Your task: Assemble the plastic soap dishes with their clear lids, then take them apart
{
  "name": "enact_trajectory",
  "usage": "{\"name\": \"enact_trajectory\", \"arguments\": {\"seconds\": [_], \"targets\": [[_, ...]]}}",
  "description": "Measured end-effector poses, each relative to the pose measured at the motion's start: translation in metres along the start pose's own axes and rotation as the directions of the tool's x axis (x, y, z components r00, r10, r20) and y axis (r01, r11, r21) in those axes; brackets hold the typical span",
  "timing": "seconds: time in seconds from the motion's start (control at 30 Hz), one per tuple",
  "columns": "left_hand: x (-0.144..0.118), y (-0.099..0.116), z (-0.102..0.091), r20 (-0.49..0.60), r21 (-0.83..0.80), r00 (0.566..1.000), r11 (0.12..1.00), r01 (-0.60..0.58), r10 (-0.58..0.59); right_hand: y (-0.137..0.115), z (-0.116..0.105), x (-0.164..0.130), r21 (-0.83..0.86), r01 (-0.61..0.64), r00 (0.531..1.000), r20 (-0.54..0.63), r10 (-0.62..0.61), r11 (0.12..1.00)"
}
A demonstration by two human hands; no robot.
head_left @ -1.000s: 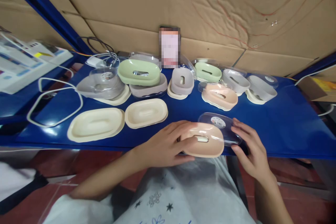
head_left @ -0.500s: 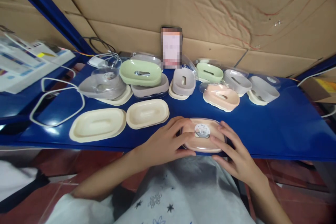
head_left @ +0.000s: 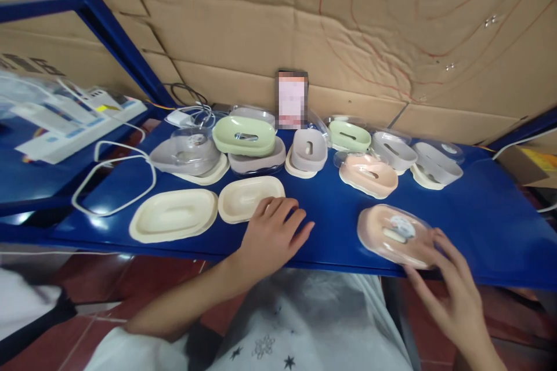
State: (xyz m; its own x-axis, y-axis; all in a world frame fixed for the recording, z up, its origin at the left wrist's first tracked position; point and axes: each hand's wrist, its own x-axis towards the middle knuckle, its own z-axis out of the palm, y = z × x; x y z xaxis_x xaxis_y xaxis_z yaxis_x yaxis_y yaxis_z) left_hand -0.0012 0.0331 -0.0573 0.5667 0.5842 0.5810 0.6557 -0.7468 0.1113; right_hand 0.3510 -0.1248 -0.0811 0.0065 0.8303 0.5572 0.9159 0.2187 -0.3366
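A peach soap dish with a clear lid and a round white label lies tilted near the table's front edge. My right hand grips its right end, fingers on top and thumb at the near side. My left hand holds nothing. Its fingers are loosely bent and apart, over the near right edge of a smaller cream tray; whether they touch it I cannot tell. Left of that lies a larger cream tray. Behind the held dish sits another peach soap dish with a clear lid tipped against it.
Along the back stand green soap dishes and several grey soap dishes, some on cream trays. A phone leans on the cardboard wall. A white cable and a power strip occupy the left of the blue table.
The lidded peach soap dish has moved right from in front of me, with my right hand on it. My left hand has let go of it and shifted left toward the cream tray.
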Motion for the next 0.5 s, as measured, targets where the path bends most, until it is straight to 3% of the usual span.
{"name": "enact_trajectory", "arguments": {"seconds": [0.1, 0.17, 0.3, 0.4, 0.5], "targets": [[0.0, 0.001, 0.004, -0.03, 0.1, 0.998, 0.993, 0.059, -0.056, 0.027, -0.011, -0.006, -0.108, -0.085, 0.994, -0.081, 0.077, 0.99], [-0.001, 0.001, 0.005, 0.008, 0.064, 0.998, 0.997, 0.054, -0.055, 0.039, -0.017, 0.0, -0.178, -0.098, 0.99, -0.118, 0.077, 0.979], [0.0, -0.001, 0.002, 0.132, -0.184, 0.982, 0.977, -0.112, 0.137, 0.034, -0.022, 0.038, -0.252, -0.055, 0.987, -0.163, 0.014, 0.966], [0.001, 0.0, -0.004, 0.167, -0.285, 0.93, 0.919, -0.271, 0.326, 0.006, -0.012, 0.084, -0.173, 0.136, 0.988, -0.044, -0.146, 0.975], [0.001, 0.002, -0.008, 0.126, -0.278, 0.921, 0.905, -0.323, 0.368, -0.025, 0.014, 0.135, -0.128, 0.398, 0.907, 0.204, -0.369, 0.908]]}}
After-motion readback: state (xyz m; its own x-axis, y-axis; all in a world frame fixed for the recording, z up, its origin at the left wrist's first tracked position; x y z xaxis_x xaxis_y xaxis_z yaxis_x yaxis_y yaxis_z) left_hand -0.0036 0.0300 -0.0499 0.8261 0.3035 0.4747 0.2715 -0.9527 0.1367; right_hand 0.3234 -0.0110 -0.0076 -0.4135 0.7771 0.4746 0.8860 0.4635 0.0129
